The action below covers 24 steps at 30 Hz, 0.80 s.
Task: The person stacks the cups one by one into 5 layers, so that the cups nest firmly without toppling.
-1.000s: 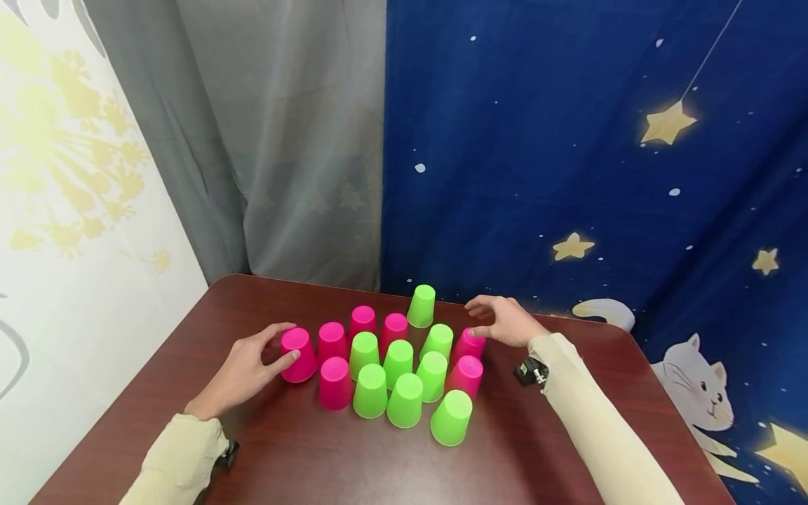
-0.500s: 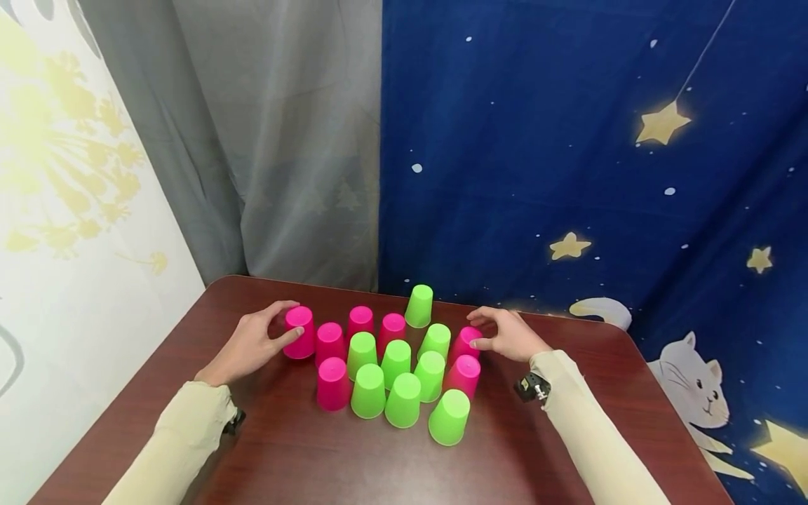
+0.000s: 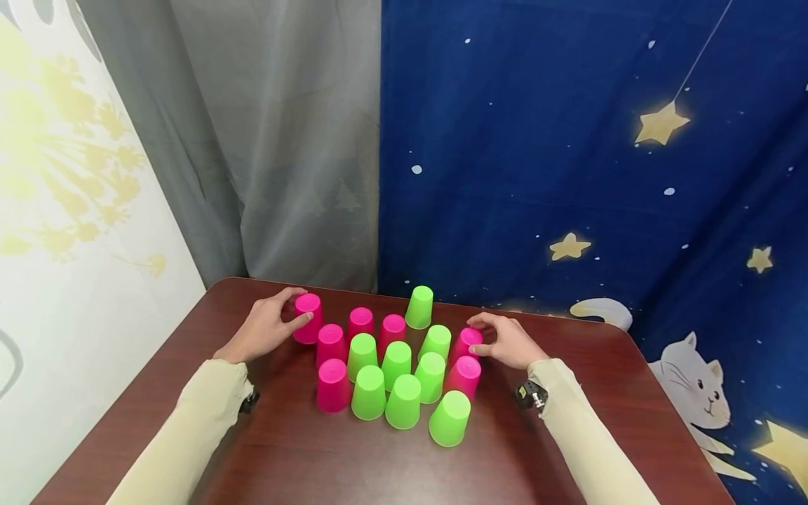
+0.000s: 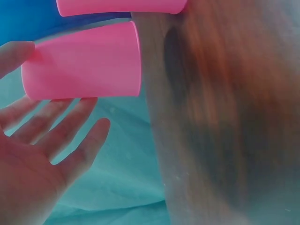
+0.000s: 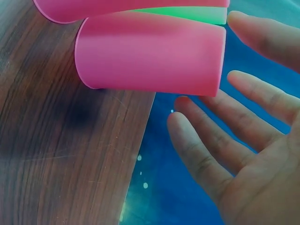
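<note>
With thumb and fingers on opposite sides, my left hand (image 3: 265, 326) grips an upside-down pink cup (image 3: 308, 319) at the left of the group. The left wrist view shows the thumb on that pink cup (image 4: 84, 63) near its base, fingers along the other side. My right hand (image 3: 513, 344) is around the far right pink cup (image 3: 468, 341), its fingers spread and fairly straight. In the right wrist view this pink cup (image 5: 150, 54) stands on the table, the thumb slightly apart from it. Another pink cup (image 3: 466, 373) stands just in front.
Several green cups (image 3: 404, 401) stand upside down in the middle, with more pink cups (image 3: 333, 384) to their left. One green cup (image 3: 419, 307) stands at the back near the table edge. Curtains (image 3: 315, 140) hang behind the brown table (image 3: 315, 463).
My left hand has slid its pink cup away from me and slightly right, toward the back of the table. My right hand has come down a little around the far right pink cup.
</note>
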Each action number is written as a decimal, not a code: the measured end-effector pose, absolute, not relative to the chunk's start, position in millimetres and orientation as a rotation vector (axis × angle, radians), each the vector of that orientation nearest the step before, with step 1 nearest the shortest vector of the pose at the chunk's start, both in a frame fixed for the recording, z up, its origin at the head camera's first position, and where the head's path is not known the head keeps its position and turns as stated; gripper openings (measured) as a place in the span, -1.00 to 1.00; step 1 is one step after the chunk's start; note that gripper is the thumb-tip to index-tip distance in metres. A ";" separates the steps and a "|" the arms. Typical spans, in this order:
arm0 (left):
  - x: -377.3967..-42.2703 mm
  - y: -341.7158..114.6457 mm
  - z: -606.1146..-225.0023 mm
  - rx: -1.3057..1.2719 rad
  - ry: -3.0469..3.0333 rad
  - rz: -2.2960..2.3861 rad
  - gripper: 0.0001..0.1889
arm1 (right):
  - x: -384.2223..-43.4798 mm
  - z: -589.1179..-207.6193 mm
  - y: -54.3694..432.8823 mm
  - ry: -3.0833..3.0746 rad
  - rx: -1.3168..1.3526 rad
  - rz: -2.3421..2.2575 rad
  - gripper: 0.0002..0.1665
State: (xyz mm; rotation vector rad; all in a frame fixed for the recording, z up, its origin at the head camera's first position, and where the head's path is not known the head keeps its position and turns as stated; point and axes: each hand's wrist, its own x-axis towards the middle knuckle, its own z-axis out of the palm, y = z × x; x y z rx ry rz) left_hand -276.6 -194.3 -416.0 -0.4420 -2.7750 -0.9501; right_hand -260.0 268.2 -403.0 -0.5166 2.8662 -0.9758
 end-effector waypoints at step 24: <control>-333.0 -143.5 -388.9 -0.547 -2.876 -0.944 -0.45 | -260.7 -407.8 267.6 2.851 -0.498 -1.042 -0.42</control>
